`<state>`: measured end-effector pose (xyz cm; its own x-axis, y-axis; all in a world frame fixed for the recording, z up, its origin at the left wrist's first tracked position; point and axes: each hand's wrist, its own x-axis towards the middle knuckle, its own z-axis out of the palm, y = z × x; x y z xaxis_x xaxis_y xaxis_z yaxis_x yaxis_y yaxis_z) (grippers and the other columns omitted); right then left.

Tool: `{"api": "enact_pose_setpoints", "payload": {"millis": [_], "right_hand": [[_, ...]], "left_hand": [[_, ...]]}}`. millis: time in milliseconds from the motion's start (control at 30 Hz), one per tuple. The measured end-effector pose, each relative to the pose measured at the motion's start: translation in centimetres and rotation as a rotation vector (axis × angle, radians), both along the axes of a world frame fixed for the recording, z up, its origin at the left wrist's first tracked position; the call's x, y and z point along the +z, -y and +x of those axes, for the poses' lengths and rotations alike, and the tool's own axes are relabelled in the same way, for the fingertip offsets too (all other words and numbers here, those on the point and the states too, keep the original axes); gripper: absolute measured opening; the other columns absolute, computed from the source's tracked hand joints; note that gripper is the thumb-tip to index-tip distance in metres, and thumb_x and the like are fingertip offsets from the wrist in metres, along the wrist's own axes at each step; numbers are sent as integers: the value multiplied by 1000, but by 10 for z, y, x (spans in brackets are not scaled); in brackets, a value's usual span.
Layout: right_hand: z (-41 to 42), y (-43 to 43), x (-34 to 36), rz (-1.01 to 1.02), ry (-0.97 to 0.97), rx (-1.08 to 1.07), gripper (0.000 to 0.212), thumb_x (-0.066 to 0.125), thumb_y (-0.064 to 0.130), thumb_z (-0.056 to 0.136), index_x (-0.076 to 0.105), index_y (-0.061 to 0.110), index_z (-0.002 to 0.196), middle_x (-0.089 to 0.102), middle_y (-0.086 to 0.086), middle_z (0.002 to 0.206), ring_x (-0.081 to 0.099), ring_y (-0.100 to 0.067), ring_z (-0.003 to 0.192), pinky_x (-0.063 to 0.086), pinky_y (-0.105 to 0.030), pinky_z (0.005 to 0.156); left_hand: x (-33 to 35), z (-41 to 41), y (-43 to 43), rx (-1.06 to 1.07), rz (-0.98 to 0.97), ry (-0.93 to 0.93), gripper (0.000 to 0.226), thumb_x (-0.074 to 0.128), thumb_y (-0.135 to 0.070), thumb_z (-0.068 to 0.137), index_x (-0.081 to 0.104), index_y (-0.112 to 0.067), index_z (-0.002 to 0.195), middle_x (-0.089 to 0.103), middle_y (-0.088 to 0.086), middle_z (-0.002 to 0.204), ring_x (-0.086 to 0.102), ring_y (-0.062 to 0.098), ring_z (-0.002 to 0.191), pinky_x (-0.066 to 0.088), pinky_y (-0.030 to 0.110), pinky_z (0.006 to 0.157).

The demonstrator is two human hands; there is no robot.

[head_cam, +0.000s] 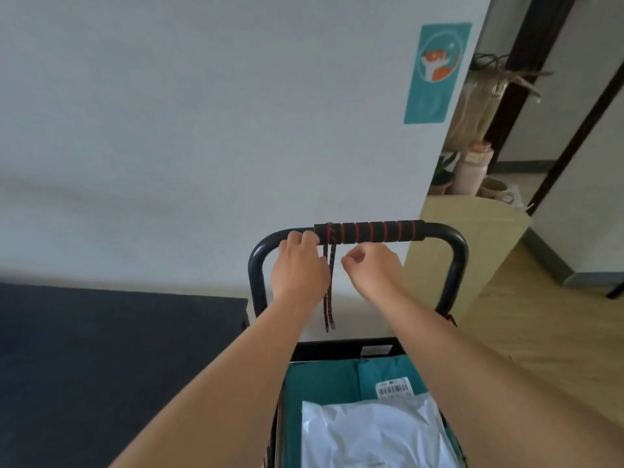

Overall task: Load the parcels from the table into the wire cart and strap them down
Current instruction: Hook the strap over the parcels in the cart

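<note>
A pale wall [169, 130] is filling most of the view, with a dark counter [101, 366] lying low on the left and a light wood floor [540, 315] running off on the right. The wire cart [337, 346] is standing against the wall in front of the person, its black tubular handle [456, 261] arching up and lying crosswise, left to right. A ridged black foam grip [371, 232] ringed in red is covering the handle's top bar. Inside the cart a teal parcel [324, 383] is lying flat, bearing a white barcode label [394, 389], and a glossy, crinkled white parcel [371, 434] is lying on top of it at the near end. The strap [329, 288], a thin dark cord flecked with red, is hanging looped over the left end of the foam grip, its long axis vertical and both loose ends pointing straight down, ending just above the cart's rim. The left hand [300, 265] is gripping the bare bar just left of the strap, fingers [299, 236] curled over the top. The right hand [369, 270] is hovering just right of the strap and under the grip, its fingers [353, 258] curled in together, with nothing visible in them and a small gap to the cord.
</note>
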<state>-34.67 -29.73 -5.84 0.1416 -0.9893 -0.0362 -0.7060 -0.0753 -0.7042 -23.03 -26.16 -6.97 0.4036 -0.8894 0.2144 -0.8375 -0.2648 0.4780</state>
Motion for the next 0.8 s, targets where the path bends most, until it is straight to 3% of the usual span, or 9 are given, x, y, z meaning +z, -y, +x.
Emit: {"api": "enact_pose_setpoints", "payload": {"millis": [67, 167, 233, 300, 400, 500, 600, 667, 800], "right_hand": [[9, 10, -3, 36, 61, -29, 20, 57, 25, 94, 69, 13, 104, 72, -2, 96, 63, -19, 81, 45, -27, 61], [23, 22, -6, 123, 185, -93, 30, 57, 23, 91, 70, -1, 103, 73, -17, 91, 68, -32, 79, 55, -42, 77], [29, 27, -10, 199, 276, -116, 30, 60, 25, 90, 71, -3, 95, 74, -16, 89, 71, -32, 79, 56, -45, 81], [32, 30, -13, 270, 380, -123, 25, 64, 24, 90, 72, 0, 91, 73, -11, 84, 73, -30, 81, 58, -42, 78], [32, 30, -18, 347, 542, -128, 16, 69, 20, 87, 71, 4, 89, 69, -7, 80, 71, -21, 73, 56, -29, 62], [29, 28, -23, 284, 511, -112, 16, 66, 17, 87, 70, 4, 79, 68, -6, 72, 66, -19, 68, 56, -27, 61], [27, 24, -22, 159, 440, -98, 22, 68, 22, 84, 66, 2, 74, 70, -16, 74, 64, -29, 67, 57, -44, 75], [24, 21, -19, 93, 445, -98, 25, 71, 25, 81, 63, 2, 75, 69, -19, 78, 62, -30, 64, 56, -48, 75], [16, 16, -8, -18, 408, -78, 23, 68, 28, 82, 58, 15, 65, 67, -11, 70, 60, -22, 58, 55, -30, 62]], "left_hand": [[1, 7, 12, -12, -79, 45, 29, 53, -14, 94, 53, -17, 123, 49, -2, 124, 45, 18, 116, 43, 26, 79], [-1, 12, 24, -92, -219, 136, 30, 54, -5, 87, 58, -14, 115, 55, 0, 116, 49, 20, 105, 42, 28, 81], [-6, 14, 31, -139, -240, 134, 39, 55, -3, 84, 59, -14, 121, 58, 0, 119, 49, 23, 109, 37, 28, 89], [-12, 18, 36, -164, -227, 101, 46, 55, -2, 84, 59, -16, 127, 60, 0, 123, 49, 23, 114, 30, 24, 97], [-17, 23, 42, -173, -218, 12, 54, 54, 0, 86, 56, -22, 135, 58, -2, 122, 44, 21, 115, 26, 20, 98], [-19, 25, 44, -205, -201, 31, 58, 54, 0, 87, 52, -28, 139, 54, -2, 119, 41, 20, 112, 29, 22, 99], [-20, 24, 45, -215, -172, 62, 56, 52, -4, 89, 52, -32, 137, 50, 0, 121, 40, 23, 112, 28, 27, 103], [-19, 22, 45, -213, -156, 83, 50, 52, -8, 90, 52, -34, 133, 48, 0, 119, 40, 23, 110, 24, 27, 104], [-15, 15, 42, -218, -212, 54, 27, 55, -11, 92, 59, -24, 115, 51, -2, 119, 44, 21, 109, 27, 30, 105]]}}
